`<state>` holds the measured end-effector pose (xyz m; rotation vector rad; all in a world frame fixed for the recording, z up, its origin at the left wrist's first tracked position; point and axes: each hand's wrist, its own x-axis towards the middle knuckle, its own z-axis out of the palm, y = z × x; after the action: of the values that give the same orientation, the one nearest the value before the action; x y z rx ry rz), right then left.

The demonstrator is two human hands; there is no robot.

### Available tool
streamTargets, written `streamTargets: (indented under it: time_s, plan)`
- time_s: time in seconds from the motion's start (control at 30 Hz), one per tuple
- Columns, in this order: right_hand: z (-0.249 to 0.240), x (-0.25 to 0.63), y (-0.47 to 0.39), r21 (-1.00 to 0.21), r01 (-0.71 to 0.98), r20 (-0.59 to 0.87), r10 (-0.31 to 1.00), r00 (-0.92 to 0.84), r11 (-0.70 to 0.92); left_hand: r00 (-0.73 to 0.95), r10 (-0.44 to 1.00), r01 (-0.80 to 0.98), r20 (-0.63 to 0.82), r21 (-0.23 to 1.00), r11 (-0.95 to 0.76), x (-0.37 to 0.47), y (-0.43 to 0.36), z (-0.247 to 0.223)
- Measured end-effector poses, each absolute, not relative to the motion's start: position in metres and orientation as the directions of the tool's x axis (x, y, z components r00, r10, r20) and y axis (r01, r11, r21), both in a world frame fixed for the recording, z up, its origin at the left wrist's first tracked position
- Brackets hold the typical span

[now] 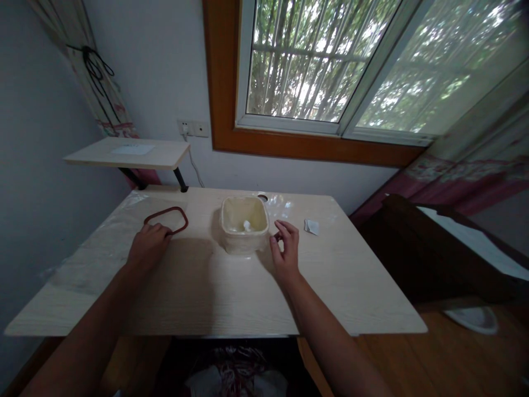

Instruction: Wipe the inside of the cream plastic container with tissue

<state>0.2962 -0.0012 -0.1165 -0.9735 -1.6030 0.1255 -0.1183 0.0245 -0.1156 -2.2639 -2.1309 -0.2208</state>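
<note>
My left hand (149, 242) is reaching onto the surface (248, 292), its fingers over the near-left side of a red ring (185, 220) with rounded corners. They cover that stretch of the ring, so from here I cannot tell whether they are clamped on it or only resting against it. The rest of the ring shows beyond the fingers, to the left of a cream tub (243, 244). My right hand (287, 256) is at the tub's right side, thumb and fingers apart and bent, with nothing between them that I can see; I cannot make out whether the thumb touches the wall. The tub stands upright with its mouth open, and a small white piece (247, 225) sits inside. Farther right, past my right hand, I have a small pale packet (311, 226) lying on the surface. Clear plastic film (95, 259) spreads over the left part, partly near my left forearm. At the back left, a raised shelf (171, 154) on dark legs carries a white sheet (133, 149). Behind it, a plug is in a wall socket (185, 128), and beyond the surface I see a window (314, 66) in an orange-brown frame.
</note>
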Motion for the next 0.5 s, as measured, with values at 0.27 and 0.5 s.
streamTargets:
  time_s: [0.27, 0.5]
  plan:
    - [-0.117, 0.296, 0.0, -0.613, 0.502, 0.741, 0.664, 0.098, 0.61, 0.109, 0.955, 0.988, 0.276, 0.078, -0.135, -0.103, 0.017, -0.095]
    - [-0.121, 0.293, 0.002, -0.649, 0.483, 0.716, 0.687, 0.126, 0.588, 0.277, 0.789, 0.894, 0.548, 0.154, -0.421, -0.055, 0.005, -0.027]
